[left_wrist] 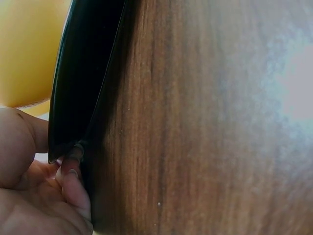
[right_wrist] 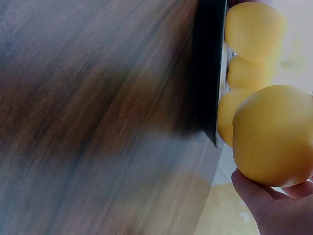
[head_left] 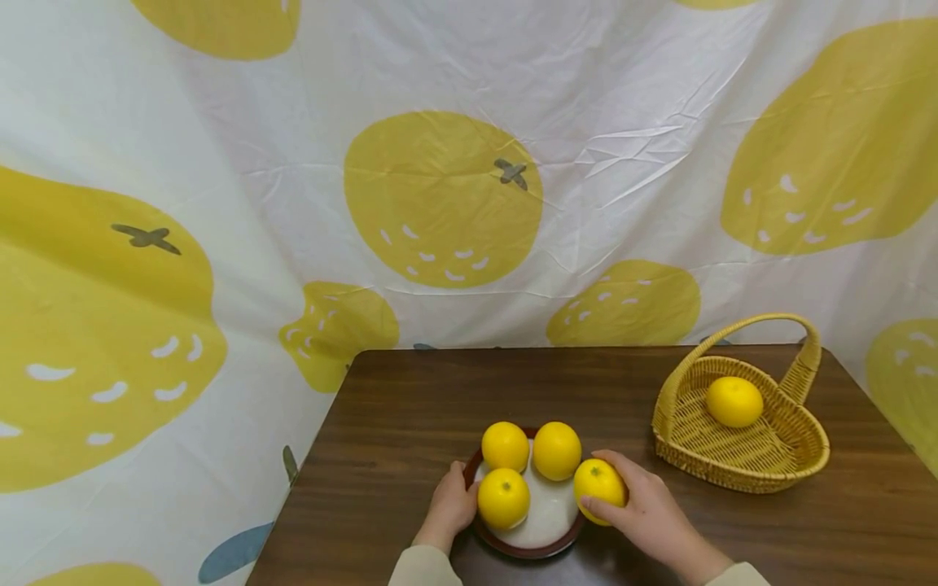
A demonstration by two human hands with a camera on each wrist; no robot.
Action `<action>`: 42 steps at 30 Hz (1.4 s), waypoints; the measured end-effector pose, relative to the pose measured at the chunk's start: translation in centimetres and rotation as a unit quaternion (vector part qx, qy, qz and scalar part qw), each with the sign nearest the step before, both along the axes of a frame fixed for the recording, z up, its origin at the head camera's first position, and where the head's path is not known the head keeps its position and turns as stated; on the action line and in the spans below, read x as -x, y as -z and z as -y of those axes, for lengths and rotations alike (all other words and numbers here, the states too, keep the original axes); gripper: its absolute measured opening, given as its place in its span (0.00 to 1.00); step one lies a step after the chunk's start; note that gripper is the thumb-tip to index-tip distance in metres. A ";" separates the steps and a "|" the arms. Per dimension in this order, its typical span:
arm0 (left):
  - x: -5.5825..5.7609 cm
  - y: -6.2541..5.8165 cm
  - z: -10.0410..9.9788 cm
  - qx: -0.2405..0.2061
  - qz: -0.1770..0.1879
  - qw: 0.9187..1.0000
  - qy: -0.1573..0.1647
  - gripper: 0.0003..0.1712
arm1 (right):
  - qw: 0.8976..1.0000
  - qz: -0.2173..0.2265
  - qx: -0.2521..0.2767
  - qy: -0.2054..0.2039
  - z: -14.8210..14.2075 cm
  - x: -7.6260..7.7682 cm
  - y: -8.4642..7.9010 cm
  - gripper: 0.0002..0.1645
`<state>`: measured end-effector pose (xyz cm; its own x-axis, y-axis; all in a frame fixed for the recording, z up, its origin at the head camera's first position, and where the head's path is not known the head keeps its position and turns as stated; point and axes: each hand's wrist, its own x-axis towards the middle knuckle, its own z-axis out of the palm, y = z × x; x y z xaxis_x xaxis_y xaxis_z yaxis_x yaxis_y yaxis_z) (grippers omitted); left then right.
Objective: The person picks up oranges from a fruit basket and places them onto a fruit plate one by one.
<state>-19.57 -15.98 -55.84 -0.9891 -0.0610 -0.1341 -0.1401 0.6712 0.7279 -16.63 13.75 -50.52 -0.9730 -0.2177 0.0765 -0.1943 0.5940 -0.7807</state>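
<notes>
My right hand [head_left: 648, 511] grips a round yellow orange [head_left: 599, 484] at the right edge of a plate. In the right wrist view that held orange [right_wrist: 274, 134] is above the level of the plate's dark rim [right_wrist: 213, 73], thumb and fingers around it. The plate [head_left: 545, 511] is white inside with a dark red-brown rim. On it sit three more oranges [head_left: 504, 498], two at the back and one at the front left. My left hand [head_left: 452, 505] holds the plate's left rim, with the fingertips [left_wrist: 72, 161] under the edge in the left wrist view.
A wicker basket [head_left: 721, 472] with a tall arched handle stands at the right of the brown wooden table [head_left: 396, 407], one orange [head_left: 734, 401] inside. Behind the table hangs a white cloth [head_left: 615, 203] printed with large yellow fruit.
</notes>
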 end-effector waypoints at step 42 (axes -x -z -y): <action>0.1 0.2 0.1 0.001 0.004 1.000 -0.001 0.20 | 0.999 0.034 0.039 -0.016 3.1 -0.3 1.7 0.39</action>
